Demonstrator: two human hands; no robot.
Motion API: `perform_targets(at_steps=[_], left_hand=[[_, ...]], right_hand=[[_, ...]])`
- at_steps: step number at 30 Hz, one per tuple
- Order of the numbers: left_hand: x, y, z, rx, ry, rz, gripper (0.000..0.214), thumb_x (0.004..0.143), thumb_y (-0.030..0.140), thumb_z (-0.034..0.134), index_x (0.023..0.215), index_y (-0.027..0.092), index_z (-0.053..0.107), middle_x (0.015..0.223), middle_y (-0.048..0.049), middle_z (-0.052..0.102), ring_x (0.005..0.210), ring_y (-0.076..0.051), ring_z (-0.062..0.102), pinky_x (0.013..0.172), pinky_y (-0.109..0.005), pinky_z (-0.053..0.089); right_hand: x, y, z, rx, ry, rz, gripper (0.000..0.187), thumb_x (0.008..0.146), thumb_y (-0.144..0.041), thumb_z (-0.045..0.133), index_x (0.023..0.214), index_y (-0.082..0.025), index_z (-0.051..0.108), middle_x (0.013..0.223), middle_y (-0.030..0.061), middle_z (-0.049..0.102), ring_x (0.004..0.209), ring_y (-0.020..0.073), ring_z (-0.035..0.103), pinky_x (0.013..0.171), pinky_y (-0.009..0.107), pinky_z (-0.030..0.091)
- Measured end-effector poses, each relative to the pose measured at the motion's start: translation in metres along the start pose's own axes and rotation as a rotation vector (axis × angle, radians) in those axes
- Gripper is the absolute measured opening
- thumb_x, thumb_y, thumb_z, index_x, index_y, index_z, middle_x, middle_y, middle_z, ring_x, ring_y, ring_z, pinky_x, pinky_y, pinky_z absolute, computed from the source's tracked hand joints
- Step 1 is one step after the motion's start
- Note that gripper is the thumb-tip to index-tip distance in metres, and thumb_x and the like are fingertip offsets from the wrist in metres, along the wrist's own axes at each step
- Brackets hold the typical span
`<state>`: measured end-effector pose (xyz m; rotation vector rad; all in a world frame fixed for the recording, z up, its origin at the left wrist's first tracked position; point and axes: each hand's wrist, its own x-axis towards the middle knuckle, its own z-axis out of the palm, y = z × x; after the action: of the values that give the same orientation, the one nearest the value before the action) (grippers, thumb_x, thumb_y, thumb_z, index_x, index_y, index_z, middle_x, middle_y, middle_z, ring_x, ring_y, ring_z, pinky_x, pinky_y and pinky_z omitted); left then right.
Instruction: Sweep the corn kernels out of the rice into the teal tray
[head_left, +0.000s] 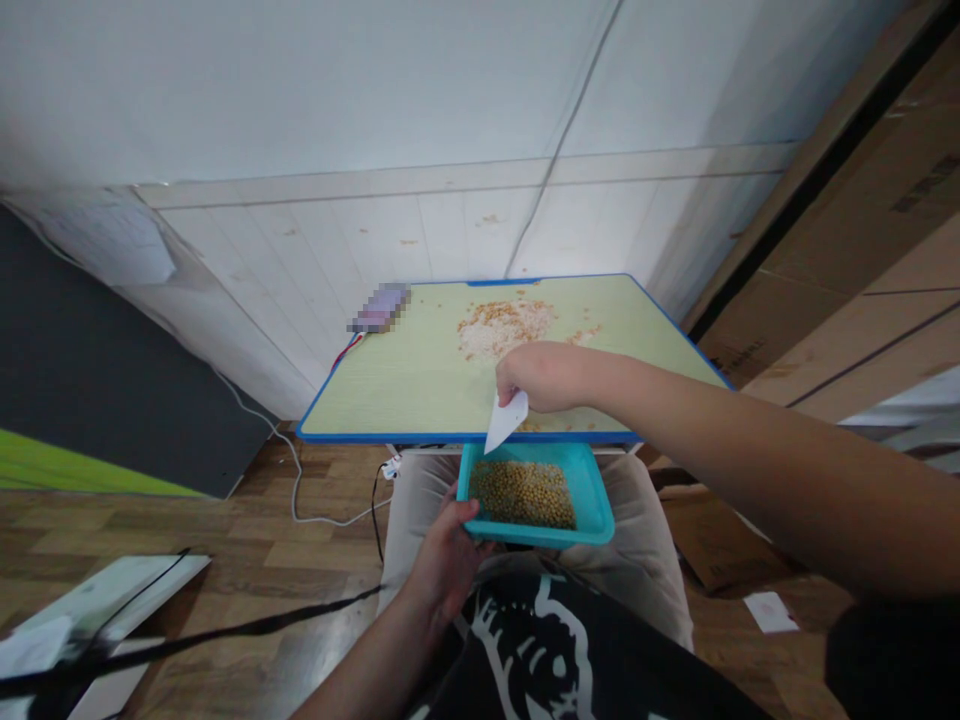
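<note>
A turquoise tray rests over my lap, just below the table's front edge, and holds many yellowish round beans. My left hand grips the tray at its left near corner, thumb over the rim. Above the tray's far side, my right hand pinches a white card-like piece, its pointed end tilted down toward the tray. A spread pile of pale and orange-tan bits lies on the table beyond my right hand. A few more bits show under the right wrist near the table edge.
The small table has a pale green top and blue edging. At its far left corner sits a blurred-out phone-like object with a red cable. Large cardboard boxes stand at right. A white cable runs over the floor at left.
</note>
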<state>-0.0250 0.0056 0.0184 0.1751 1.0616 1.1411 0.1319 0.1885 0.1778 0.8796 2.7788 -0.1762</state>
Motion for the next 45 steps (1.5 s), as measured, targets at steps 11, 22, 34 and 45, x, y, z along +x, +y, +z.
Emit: perform_targets(at_steps=[11,22,34,45], left_hand=[[-0.002,0.001,0.005,-0.01,-0.029,-0.02,0.066,0.069,0.03,0.085,0.132,0.025,0.067,0.124,-0.0078,0.082,0.11,-0.028,0.075,0.092,-0.039,0.058],[-0.004,0.0,0.006,-0.003,-0.055,-0.036,0.069,0.069,0.033,0.086,0.134,0.024,0.065,0.13,-0.01,0.08,0.12,-0.033,0.074,0.095,-0.041,0.056],[0.006,-0.009,0.003,-0.003,-0.024,-0.004,0.074,0.065,0.036,0.088,0.134,0.022,0.065,0.126,-0.012,0.079,0.121,-0.034,0.071,0.098,-0.043,0.057],[0.004,-0.004,-0.004,0.011,-0.083,-0.026,0.062,0.077,0.033,0.085,0.136,0.03,0.069,0.128,-0.0069,0.081,0.119,-0.03,0.074,0.103,-0.043,0.056]], right_hand=[[-0.02,0.021,0.006,0.002,-0.018,0.008,0.043,0.084,0.001,0.064,0.115,-0.019,0.087,0.115,0.0105,0.085,0.107,0.0247,0.076,0.092,0.034,0.052],[-0.03,0.028,0.004,0.009,-0.044,0.053,0.042,0.086,-0.001,0.064,0.115,-0.021,0.087,0.117,0.0081,0.085,0.107,0.0223,0.075,0.088,0.031,0.05],[-0.051,0.045,-0.017,0.076,0.175,0.081,0.051,0.086,-0.001,0.057,0.122,-0.023,0.085,0.122,0.0067,0.083,0.112,0.0218,0.073,0.097,0.032,0.05],[-0.072,0.082,-0.046,-0.269,0.266,0.613,0.038,0.104,-0.019,0.049,0.128,-0.013,0.077,0.108,0.0193,0.081,0.1,0.0267,0.072,0.076,0.036,0.044]])
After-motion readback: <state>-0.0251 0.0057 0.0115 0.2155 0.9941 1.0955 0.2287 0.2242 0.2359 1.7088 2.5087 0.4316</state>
